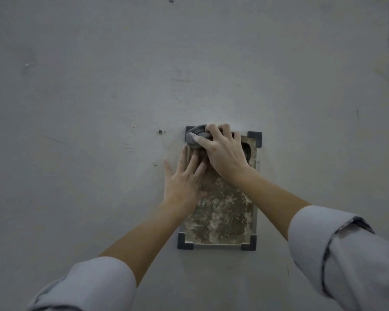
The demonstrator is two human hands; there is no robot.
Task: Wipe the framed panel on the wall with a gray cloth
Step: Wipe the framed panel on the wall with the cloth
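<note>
Currently, in the head view, my right hand grips the gray cloth, bunched into a wad against the framed panel at its eleven o'clock corner. My left hand lies flat, fingers straight and spread, holding nothing. It presses across the panel's nine o'clock edge, just below the cloth. The mottled brown panel hangs on the gray wall, held by dark corner brackets; the cloth mostly hides the eleven o'clock one. My pale sleeves are rolled back.
</note>
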